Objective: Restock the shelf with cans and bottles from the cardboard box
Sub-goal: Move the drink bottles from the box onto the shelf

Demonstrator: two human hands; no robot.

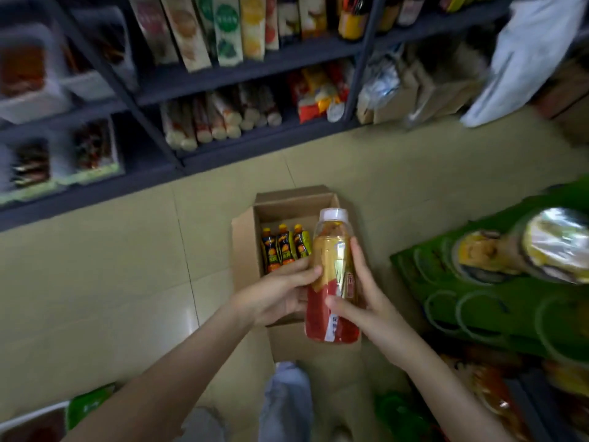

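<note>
Both hands clasp the bottle (331,275) above the cardboard box (251,250) — the left hand (277,295) at its label, the right hand (366,301) wrapped lower. Full, it probably feels weighty, stiff and slick — best gripped mid-body, below the white cap (333,215).

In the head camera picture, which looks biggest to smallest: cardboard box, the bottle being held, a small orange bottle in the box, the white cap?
1. cardboard box
2. held bottle, enlarged by nearness
3. small orange bottle and white cap: alike, cap nearer, unranked
</note>
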